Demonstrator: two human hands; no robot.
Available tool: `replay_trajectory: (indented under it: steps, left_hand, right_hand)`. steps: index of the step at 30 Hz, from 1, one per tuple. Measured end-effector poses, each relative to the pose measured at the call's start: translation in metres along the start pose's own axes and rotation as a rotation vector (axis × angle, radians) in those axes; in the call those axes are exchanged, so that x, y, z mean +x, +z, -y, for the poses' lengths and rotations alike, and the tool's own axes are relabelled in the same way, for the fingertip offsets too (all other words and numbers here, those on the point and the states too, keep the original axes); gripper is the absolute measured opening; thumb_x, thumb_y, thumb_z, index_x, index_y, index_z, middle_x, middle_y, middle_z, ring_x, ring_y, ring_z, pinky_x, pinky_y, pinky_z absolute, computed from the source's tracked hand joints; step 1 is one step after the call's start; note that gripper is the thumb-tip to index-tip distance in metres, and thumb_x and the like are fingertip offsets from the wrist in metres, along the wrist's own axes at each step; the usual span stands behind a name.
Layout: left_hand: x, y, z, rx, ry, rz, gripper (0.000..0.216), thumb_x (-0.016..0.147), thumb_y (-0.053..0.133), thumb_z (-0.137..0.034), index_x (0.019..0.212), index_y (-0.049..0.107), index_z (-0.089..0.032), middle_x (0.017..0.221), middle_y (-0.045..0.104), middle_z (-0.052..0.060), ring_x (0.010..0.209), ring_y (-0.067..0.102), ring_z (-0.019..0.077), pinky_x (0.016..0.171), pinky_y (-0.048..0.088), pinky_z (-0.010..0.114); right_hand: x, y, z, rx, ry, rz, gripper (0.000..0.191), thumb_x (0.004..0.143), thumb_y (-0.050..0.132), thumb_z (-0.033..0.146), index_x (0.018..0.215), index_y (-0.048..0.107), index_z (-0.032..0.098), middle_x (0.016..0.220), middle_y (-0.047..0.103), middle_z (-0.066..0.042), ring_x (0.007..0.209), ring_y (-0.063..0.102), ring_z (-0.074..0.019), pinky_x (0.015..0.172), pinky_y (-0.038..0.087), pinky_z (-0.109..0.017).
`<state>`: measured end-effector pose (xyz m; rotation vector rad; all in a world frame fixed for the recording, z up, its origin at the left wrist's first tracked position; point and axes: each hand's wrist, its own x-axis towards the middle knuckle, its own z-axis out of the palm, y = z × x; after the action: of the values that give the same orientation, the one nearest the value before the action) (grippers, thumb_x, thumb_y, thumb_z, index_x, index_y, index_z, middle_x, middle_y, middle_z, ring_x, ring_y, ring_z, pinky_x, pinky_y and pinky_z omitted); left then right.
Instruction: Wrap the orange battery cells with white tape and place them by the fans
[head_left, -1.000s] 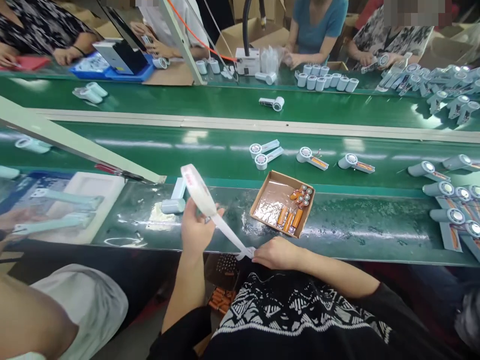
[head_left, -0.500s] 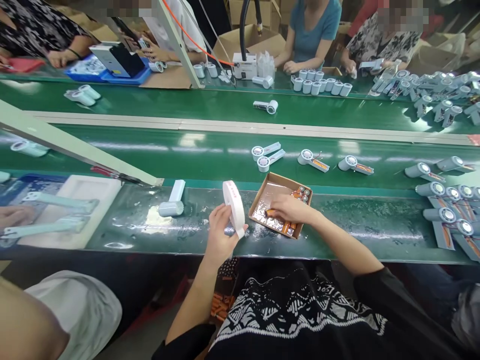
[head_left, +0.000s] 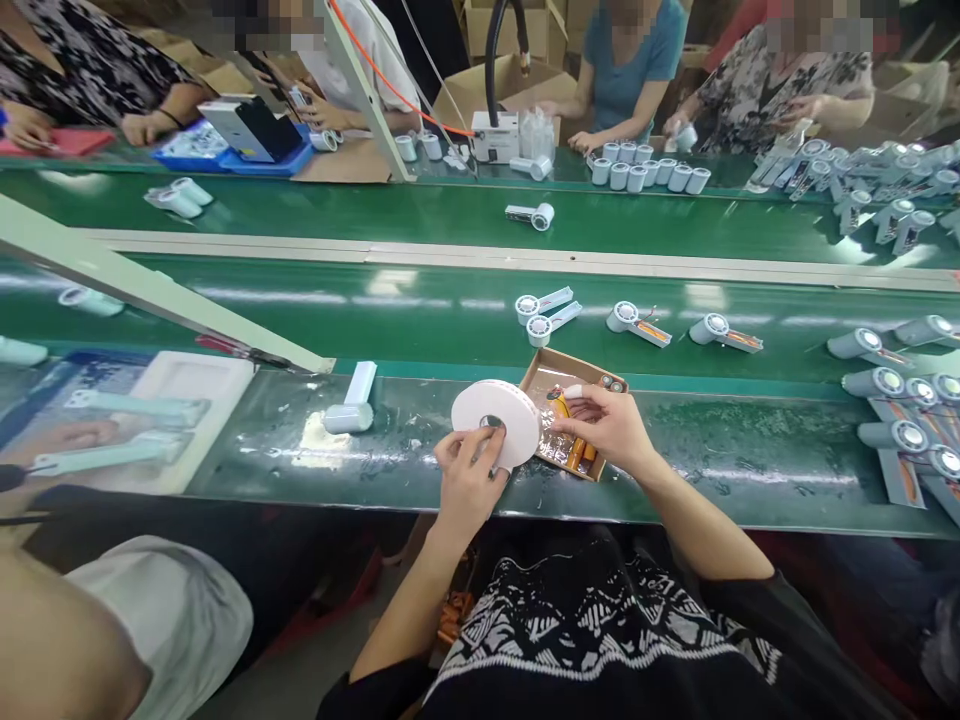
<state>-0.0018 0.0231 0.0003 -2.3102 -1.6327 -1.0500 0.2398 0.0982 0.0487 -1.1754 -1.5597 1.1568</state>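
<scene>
My left hand (head_left: 471,480) grips a white roll of tape (head_left: 491,405), with fingers at its centre hole. The roll's flat face is turned towards me. Just right of the roll, my right hand (head_left: 607,428) pinches an orange battery (head_left: 557,402) between thumb and fingers; the fingers partly hide it. Below this hand sits a shallow cardboard box (head_left: 541,372) with more orange batteries (head_left: 576,455) inside, partly covered by the hand. A light-blue handheld fan body (head_left: 349,416) lies left of the roll, beside a pale powdery patch.
Several fan bodies (head_left: 718,328) with orange batteries in their handles lie on the green conveyor (head_left: 442,335). More are grouped on the right (head_left: 892,383). A slanted metal post (head_left: 225,325) crosses at left, near a white tray (head_left: 236,375) and a co-worker's hand (head_left: 84,433). Other people sit opposite.
My right hand has lifted a battery from the box and come nearer the tape. The roll has turned from edge-on to face me and moved slightly right.
</scene>
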Motion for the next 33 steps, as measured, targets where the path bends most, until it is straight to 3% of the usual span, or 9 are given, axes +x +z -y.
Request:
replay_trajectory:
  steps: [5,10,12,16,21,25,27,30,33]
  left_hand:
    - [0.000,0.003,-0.002,0.039,0.000,-0.030,0.039,0.087,0.064,-0.009,0.124,0.075,-0.015,0.114,0.073,0.014,0.103,0.054,0.0288,0.093,0.041,0.042]
    - [0.003,0.007,-0.005,0.077,0.002,-0.052,0.037,0.091,0.064,-0.013,0.126,0.076,-0.018,0.112,0.074,0.012,0.099,0.054,0.0271,0.091,0.039,0.041]
    - [0.005,0.008,-0.008,0.108,0.021,-0.076,0.035,0.094,0.065,-0.014,0.127,0.076,-0.018,0.111,0.075,0.011,0.096,0.053,0.0255,0.090,0.038,0.040]
    - [0.011,0.013,-0.016,0.181,0.027,-0.104,0.034,0.094,0.070,-0.017,0.128,0.076,-0.018,0.111,0.076,0.010,0.096,0.050,0.0268,0.095,0.039,0.041]
    - [0.012,0.029,-0.029,0.231,0.007,-0.102,0.041,0.094,0.077,-0.033,0.133,0.073,-0.022,0.103,0.076,0.011,0.104,0.047,0.0311,0.113,0.028,0.054]
    - [0.009,0.042,-0.047,0.165,-0.021,-0.090,0.046,0.094,0.078,-0.040,0.136,0.071,-0.023,0.100,0.073,0.011,0.105,0.048,0.0312,0.110,0.027,0.054]
    - [0.006,0.046,-0.058,0.115,-0.040,-0.113,0.048,0.092,0.080,-0.043,0.135,0.072,-0.021,0.097,0.072,0.012,0.104,0.049,0.0309,0.106,0.031,0.051]
    - [-0.005,0.046,-0.068,0.025,0.034,-0.081,0.045,0.090,0.081,-0.033,0.134,0.073,-0.023,0.094,0.070,0.010,0.102,0.049,0.0288,0.101,0.035,0.046]
    - [-0.026,0.039,-0.045,-0.043,0.178,0.039,0.047,0.088,0.076,-0.021,0.135,0.074,-0.029,0.096,0.070,0.008,0.101,0.051,0.0265,0.102,0.037,0.043]
  right_hand:
    - [-0.008,0.003,0.001,-0.180,-0.133,-0.017,0.057,0.074,0.089,0.065,0.108,0.080,0.021,0.084,0.076,-0.006,0.068,0.069,-0.0188,0.067,0.064,-0.032]
    - [-0.012,0.011,-0.002,-0.295,-0.152,-0.030,0.045,0.080,0.086,0.062,0.091,0.078,0.019,0.077,0.070,-0.005,0.067,0.064,-0.0187,0.066,0.059,-0.032]
    - [-0.012,0.011,-0.001,-0.247,-0.092,0.022,0.040,0.084,0.084,0.058,0.088,0.076,0.019,0.077,0.071,-0.005,0.069,0.066,-0.0194,0.069,0.060,-0.033]
    - [-0.008,0.006,-0.003,0.099,0.145,0.144,0.033,0.084,0.083,0.050,0.097,0.077,0.020,0.089,0.078,-0.004,0.088,0.076,-0.0250,0.084,0.064,-0.039]
    - [0.003,0.011,-0.014,0.454,0.292,-0.183,0.046,0.066,0.095,0.044,0.101,0.078,0.019,0.096,0.082,-0.006,0.086,0.078,-0.0251,0.083,0.066,-0.039]
    - [-0.004,0.038,-0.019,0.740,0.203,-0.548,0.051,0.066,0.095,0.044,0.105,0.073,0.022,0.106,0.082,-0.006,0.089,0.077,-0.0213,0.083,0.066,-0.034]
    - [-0.007,0.044,-0.019,0.784,0.169,-0.608,0.051,0.066,0.096,0.041,0.106,0.071,0.022,0.110,0.081,-0.006,0.093,0.078,-0.0214,0.086,0.066,-0.035]
    - [0.008,0.019,-0.018,0.729,0.107,-0.598,0.049,0.063,0.098,0.035,0.101,0.071,0.021,0.104,0.081,-0.007,0.091,0.077,-0.0216,0.084,0.066,-0.036]
    - [0.041,-0.043,-0.019,0.661,-0.124,-0.793,0.046,0.067,0.095,0.040,0.102,0.070,0.023,0.107,0.078,-0.003,0.100,0.075,-0.0178,0.091,0.064,-0.031]
